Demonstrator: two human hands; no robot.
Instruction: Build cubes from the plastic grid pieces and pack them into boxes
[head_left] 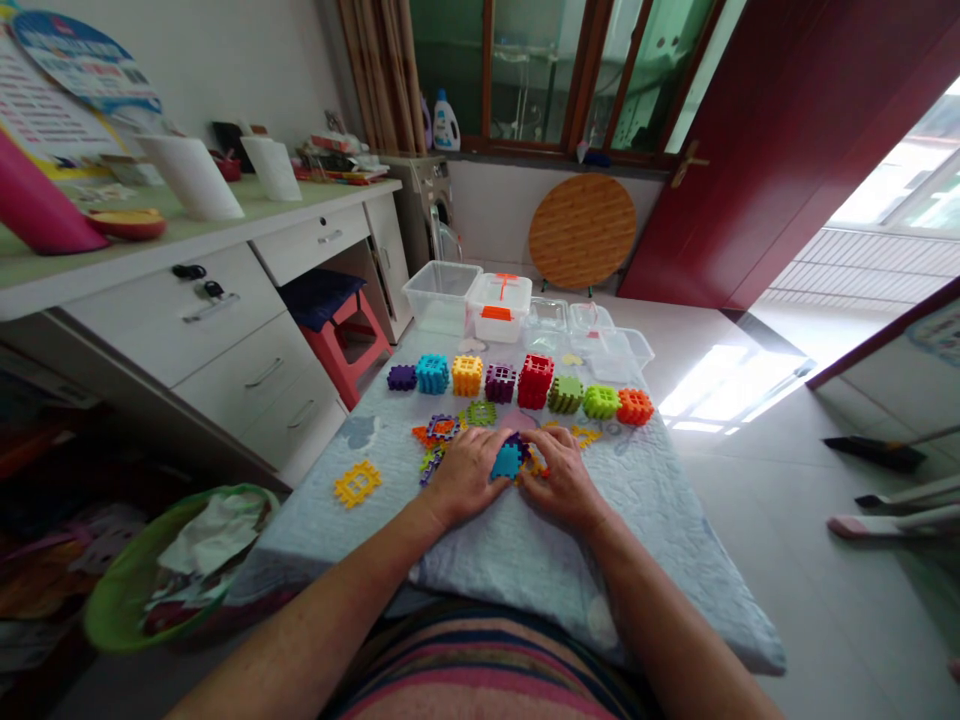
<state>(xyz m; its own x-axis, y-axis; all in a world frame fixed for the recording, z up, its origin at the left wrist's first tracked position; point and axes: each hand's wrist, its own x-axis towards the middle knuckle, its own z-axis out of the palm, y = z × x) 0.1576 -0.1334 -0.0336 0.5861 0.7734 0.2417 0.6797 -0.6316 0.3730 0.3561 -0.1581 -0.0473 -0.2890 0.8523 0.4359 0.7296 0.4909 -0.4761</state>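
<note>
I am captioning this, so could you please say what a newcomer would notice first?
Probably the row of colourful toy stacks across the table, the red stack tallest. Nearer the camera, a light-blue piece sits between left hand and right hand. The red door looms upper right.

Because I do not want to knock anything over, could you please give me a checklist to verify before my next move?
1. Both hands at the pieces: ok; left hand and right hand flank the light-blue piece.
2. Firm hold on that piece: cannot tell; the fingers' contact is unclear.
3. Row of coloured stacks clear of the hands: ok; it stands beyond them.
4. Loose pieces lying singly: not ok; beside the left hand, several crowd together.
5. Outlying yellow piece safely on the tablecloth: ok; it lies flat.
</note>
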